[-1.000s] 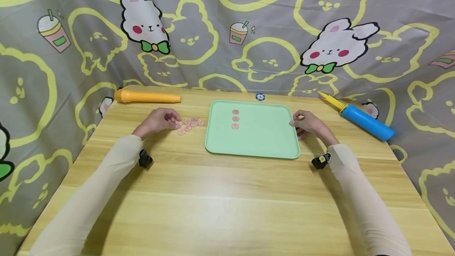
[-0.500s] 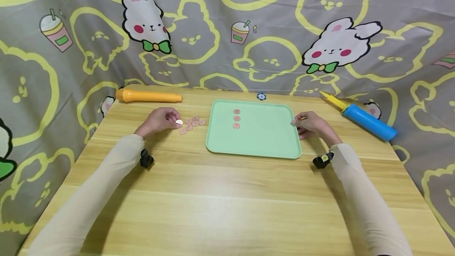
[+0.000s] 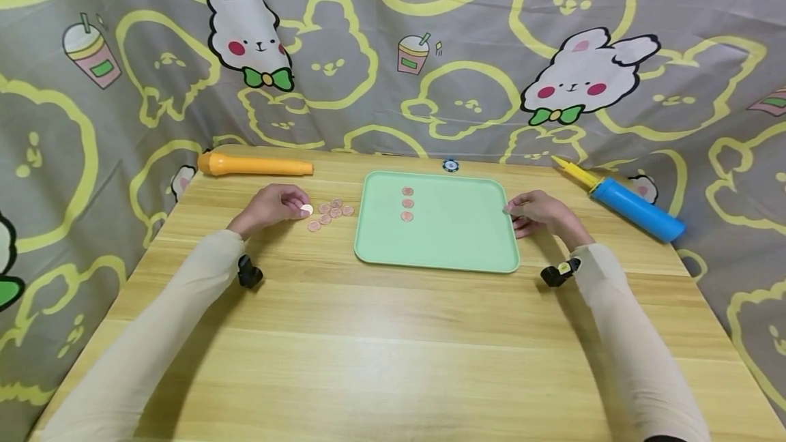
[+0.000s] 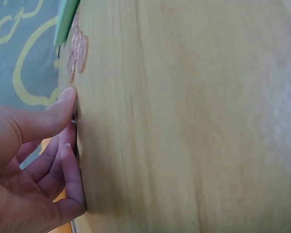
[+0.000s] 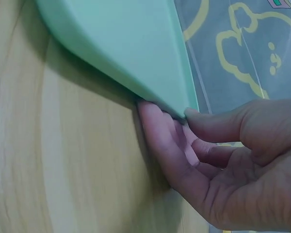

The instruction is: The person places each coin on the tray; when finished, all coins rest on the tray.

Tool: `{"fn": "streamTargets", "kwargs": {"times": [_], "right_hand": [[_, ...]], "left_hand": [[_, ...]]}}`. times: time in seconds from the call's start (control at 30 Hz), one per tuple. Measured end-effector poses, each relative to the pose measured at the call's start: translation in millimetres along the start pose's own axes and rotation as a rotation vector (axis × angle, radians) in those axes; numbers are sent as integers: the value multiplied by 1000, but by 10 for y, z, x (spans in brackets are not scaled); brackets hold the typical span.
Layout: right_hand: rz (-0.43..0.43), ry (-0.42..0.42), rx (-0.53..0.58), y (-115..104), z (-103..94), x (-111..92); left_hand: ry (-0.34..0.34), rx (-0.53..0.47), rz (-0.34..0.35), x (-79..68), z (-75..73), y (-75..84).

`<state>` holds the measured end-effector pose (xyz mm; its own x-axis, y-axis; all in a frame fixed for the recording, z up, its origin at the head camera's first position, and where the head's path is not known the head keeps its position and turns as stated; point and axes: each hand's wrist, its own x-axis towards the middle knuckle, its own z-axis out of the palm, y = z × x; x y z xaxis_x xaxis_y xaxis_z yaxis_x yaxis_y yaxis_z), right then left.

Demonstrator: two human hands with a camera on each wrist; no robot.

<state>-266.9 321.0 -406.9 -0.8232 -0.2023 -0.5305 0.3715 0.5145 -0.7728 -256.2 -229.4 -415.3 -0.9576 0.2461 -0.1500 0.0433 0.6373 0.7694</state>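
In the head view, my left hand [image 3: 270,208] pinches a copper-coloured coin [image 3: 307,209] between thumb and fingertips, its face catching bright light. Just right of those fingertips lies a loose cluster of several copper coins [image 3: 325,219]. The left wrist view shows the thumb [image 4: 58,114] low at the tabletop, with the held coin mostly hidden behind it. A pale green tray [image 3: 454,241] carries three copper coins [image 3: 408,203] in a column on its left half. My right hand [image 3: 540,213] grips the tray's right rim, thumb on top and fingers beneath, as the right wrist view shows.
An orange microphone-shaped thing [image 3: 258,165] lies at the back left. Behind the tray is a dark round chip [image 3: 451,166]. A blue and yellow hand pump [image 3: 632,207] lies at the back right. A patterned grey curtain [image 3: 344,33] hangs along the table's back edge.
The coin in my left fingers has turned, its face now shining white. My right hand stays on the tray rim, and the tray has stayed in place.
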Motion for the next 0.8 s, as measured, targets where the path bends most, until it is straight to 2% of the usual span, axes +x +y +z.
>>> {"fn": "streamTargets", "kwargs": {"times": [0.13,0.43,0.7,0.8], "right_hand": [[-8,-10,25,12,-5,7],[-72,83,-24,9,89,-48],[-59,93,-48,13,81,-44],[-61,92,-56,18,79,-39]], "left_hand": [[0,-25,-10,-22,-2,10],[40,-42,-51,-8,-17,-29],[72,-139,-87,14,73,35],[79,-160,-72,28,123,95]]}}
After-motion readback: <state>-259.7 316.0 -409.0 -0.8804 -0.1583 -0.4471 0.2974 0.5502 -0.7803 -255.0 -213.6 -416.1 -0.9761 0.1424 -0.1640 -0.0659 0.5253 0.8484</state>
